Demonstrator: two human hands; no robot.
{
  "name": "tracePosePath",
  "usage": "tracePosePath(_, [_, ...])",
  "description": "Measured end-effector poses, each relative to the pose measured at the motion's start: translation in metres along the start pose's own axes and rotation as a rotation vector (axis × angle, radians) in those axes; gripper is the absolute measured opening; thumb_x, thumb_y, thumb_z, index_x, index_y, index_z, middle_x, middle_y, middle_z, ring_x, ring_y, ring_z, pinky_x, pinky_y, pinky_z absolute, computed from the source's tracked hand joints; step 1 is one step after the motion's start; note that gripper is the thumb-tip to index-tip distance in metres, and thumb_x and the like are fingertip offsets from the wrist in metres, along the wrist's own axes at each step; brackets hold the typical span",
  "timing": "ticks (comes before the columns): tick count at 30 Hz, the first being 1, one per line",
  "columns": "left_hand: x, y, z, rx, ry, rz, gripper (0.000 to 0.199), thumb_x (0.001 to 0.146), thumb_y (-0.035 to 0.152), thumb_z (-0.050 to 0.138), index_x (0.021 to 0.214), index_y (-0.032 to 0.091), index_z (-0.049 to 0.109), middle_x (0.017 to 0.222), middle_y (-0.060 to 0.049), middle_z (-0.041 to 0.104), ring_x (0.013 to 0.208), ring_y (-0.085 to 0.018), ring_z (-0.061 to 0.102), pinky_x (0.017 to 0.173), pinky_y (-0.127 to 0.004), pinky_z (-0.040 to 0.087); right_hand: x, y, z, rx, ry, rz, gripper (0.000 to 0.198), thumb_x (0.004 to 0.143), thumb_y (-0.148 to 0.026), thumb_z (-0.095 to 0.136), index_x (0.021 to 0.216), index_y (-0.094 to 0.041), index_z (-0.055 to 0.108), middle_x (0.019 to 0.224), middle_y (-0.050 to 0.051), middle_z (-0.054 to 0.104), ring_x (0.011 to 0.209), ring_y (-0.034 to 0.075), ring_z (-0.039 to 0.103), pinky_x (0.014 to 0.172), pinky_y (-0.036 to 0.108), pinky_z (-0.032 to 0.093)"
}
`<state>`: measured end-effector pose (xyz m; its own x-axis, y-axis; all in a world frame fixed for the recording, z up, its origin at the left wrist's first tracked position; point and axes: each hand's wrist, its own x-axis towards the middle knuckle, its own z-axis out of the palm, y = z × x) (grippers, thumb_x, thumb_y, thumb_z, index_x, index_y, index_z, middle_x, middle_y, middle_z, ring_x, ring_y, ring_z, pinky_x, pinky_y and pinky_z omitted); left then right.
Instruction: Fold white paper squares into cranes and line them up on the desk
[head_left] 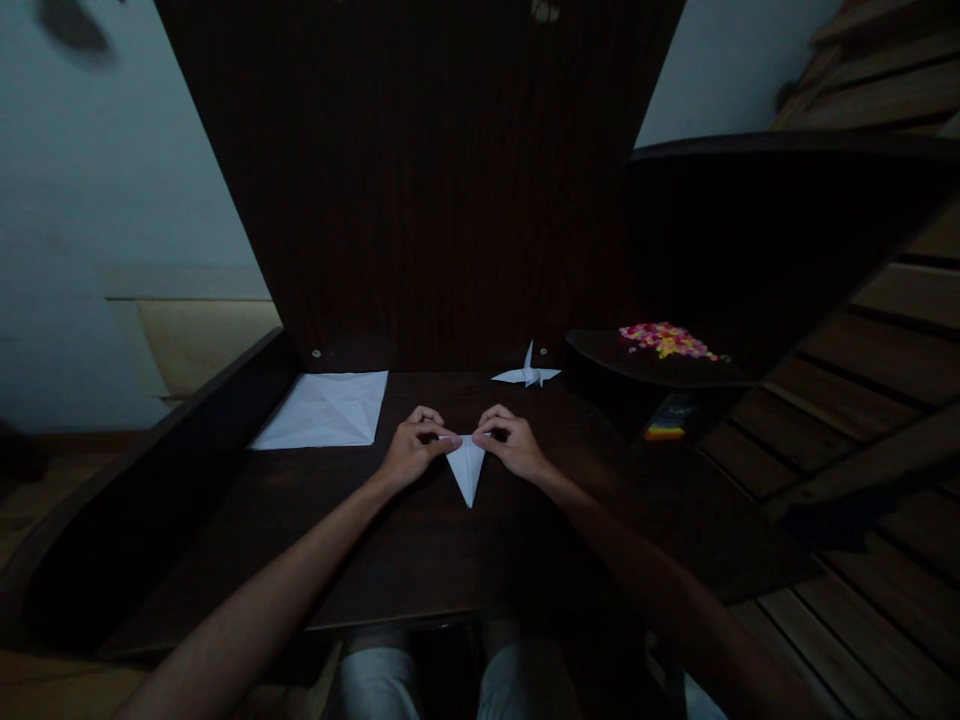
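A white folded paper (469, 468), kite-shaped with its point toward me, lies over the dark desk between my hands. My left hand (420, 443) pinches its upper left corner between thumb and fingers. At the upper right corner, my right hand (514, 443) grips it the same way. A centre crease runs down the paper, and my fingers hide part of its top edge. Behind my right hand stands a finished white paper crane (531, 375) with spread wings. To the left lies a creased, unfolded sheet of white paper (330, 408).
The dark wooden desk (390, 570) has a raised side panel (172, 480) on the left and a tall back panel (450, 200). On a small shelf (600, 355) at right sits a pile of pink and yellow bits (667, 340). Wooden slats (862, 390) stand farther right.
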<state>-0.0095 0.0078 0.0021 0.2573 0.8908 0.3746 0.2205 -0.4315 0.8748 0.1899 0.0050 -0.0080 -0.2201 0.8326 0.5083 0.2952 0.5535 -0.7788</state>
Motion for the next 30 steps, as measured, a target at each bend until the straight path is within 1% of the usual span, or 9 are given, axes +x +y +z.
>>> tracePosePath(4, [0.0002,0.0024,-0.0003,-0.017,0.004,-0.008,0.017,0.064,0.036,0.074,0.07,0.02,0.073,0.088,-0.004,0.053,0.085,-0.018,0.052,0.073,-0.03,0.043,-0.001,-0.002,0.0001,-0.007,0.027,0.028,0.019,0.074,-0.039,0.066,0.072,-0.02,0.069,0.083,0.004,0.056,0.082,0.017,0.055,0.077,0.032,0.042])
tracePosePath(7, [0.0004,0.0029,0.0003,-0.019,0.014,-0.021,0.019,0.067,0.037,0.071,0.073,0.02,0.073,0.083,-0.004,0.054,0.081,-0.017,0.053,0.072,-0.03,0.043,-0.0006,-0.0021,0.001,0.038,0.055,0.099,0.02,0.074,-0.039,0.066,0.077,-0.02,0.069,0.081,0.004,0.056,0.079,0.017,0.054,0.071,0.03,0.044])
tracePosePath(10, [0.0007,0.0021,0.0006,-0.026,0.035,-0.035,0.021,0.069,0.038,0.069,0.075,0.019,0.073,0.082,-0.004,0.056,0.081,-0.017,0.054,0.074,-0.03,0.042,0.001,0.001,0.0027,0.138,0.087,0.189,0.023,0.072,-0.039,0.067,0.085,-0.02,0.068,0.078,0.002,0.057,0.075,0.016,0.054,0.068,0.028,0.044])
tracePosePath(14, [0.0011,0.0011,0.0004,-0.046,0.064,-0.06,0.021,0.069,0.038,0.069,0.076,0.018,0.073,0.083,-0.004,0.059,0.082,-0.018,0.055,0.073,-0.029,0.043,0.0027,0.0059,0.0062,0.246,0.067,0.258,0.029,0.072,-0.039,0.066,0.093,-0.02,0.066,0.086,0.003,0.064,0.081,0.016,0.058,0.076,0.03,0.045])
tracePosePath(16, [0.0012,0.001,0.0002,-0.057,0.064,-0.066,0.021,0.07,0.037,0.069,0.078,0.018,0.073,0.084,-0.005,0.06,0.082,-0.018,0.056,0.073,-0.029,0.043,0.0027,0.0065,0.0077,0.271,0.048,0.263,0.028,0.073,-0.04,0.065,0.092,-0.019,0.067,0.09,0.005,0.066,0.085,0.017,0.06,0.079,0.031,0.046])
tracePosePath(20, [0.0013,0.001,-0.0002,-0.063,0.055,-0.059,0.021,0.071,0.037,0.068,0.079,0.017,0.073,0.084,-0.005,0.062,0.083,-0.018,0.057,0.074,-0.028,0.044,0.0023,0.0045,0.0079,0.311,0.053,0.291,0.028,0.071,-0.04,0.066,0.087,-0.018,0.068,0.091,0.006,0.069,0.088,0.02,0.062,0.083,0.034,0.047])
tracePosePath(24, [0.0017,-0.0018,0.0013,-0.087,0.063,-0.072,0.024,0.071,0.038,0.067,0.08,0.017,0.072,0.087,-0.006,0.063,0.083,-0.018,0.057,0.072,-0.028,0.045,0.002,0.002,0.0057,0.356,0.05,0.315,0.031,0.067,-0.038,0.071,0.09,-0.018,0.067,0.093,0.007,0.069,0.09,0.021,0.063,0.083,0.036,0.048])
tracePosePath(26, [0.0018,-0.0043,0.0032,-0.139,0.061,-0.111,0.029,0.07,0.039,0.068,0.088,0.016,0.07,0.09,-0.006,0.063,0.075,-0.015,0.057,0.067,-0.027,0.046,0.0018,0.0018,0.005,0.382,0.054,0.313,0.032,0.066,-0.036,0.072,0.091,-0.018,0.067,0.095,0.007,0.069,0.091,0.021,0.063,0.083,0.036,0.048])
tracePosePath(30, [0.0011,-0.0067,0.0072,-0.349,0.064,-0.254,0.051,0.065,0.037,0.072,0.11,0.015,0.06,0.093,-0.005,0.063,0.056,-0.009,0.054,0.057,-0.025,0.045,0.0011,0.0036,0.0048,0.409,0.066,0.296,0.033,0.064,-0.033,0.073,0.094,-0.019,0.065,0.098,0.006,0.068,0.093,0.021,0.063,0.081,0.034,0.049])
